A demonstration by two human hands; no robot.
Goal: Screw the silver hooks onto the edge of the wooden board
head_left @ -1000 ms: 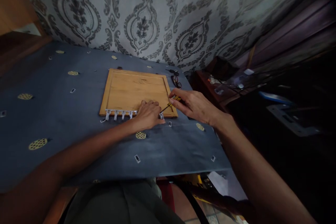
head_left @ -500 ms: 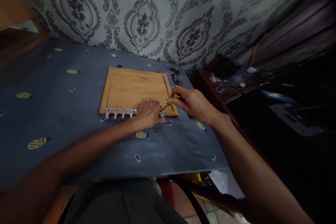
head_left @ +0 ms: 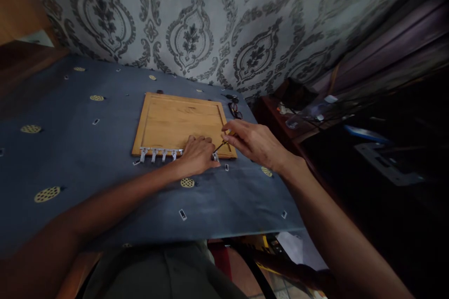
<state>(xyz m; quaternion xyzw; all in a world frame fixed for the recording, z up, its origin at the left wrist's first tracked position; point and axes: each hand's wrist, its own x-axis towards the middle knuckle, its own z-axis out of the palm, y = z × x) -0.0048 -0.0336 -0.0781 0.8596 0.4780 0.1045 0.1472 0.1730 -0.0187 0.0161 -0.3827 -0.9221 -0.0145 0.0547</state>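
A wooden board point(head_left: 178, 121) lies on the blue patterned tablecloth point(head_left: 87, 159). Along its near edge runs a silver hook rail point(head_left: 159, 152) with several hooks. My left hand point(head_left: 198, 155) lies curled on the right part of that rail, pressing it against the board. My right hand point(head_left: 254, 142) is closed on a small screwdriver point(head_left: 221, 145) with a yellow handle. Its thin shaft slants down to the rail's right end beside my left fingers.
A pair of glasses point(head_left: 235, 110) and small dark items lie past the board's far right corner. The patterned wall point(head_left: 196, 23) stands right behind the table. A low cluttered shelf point(head_left: 301, 112) and dark furniture are on the right. The table edge is near my lap.
My right hand has turned slightly on the screwdriver, so less of its yellow handle shows. My left hand stays on the rail. The view shifted a little.
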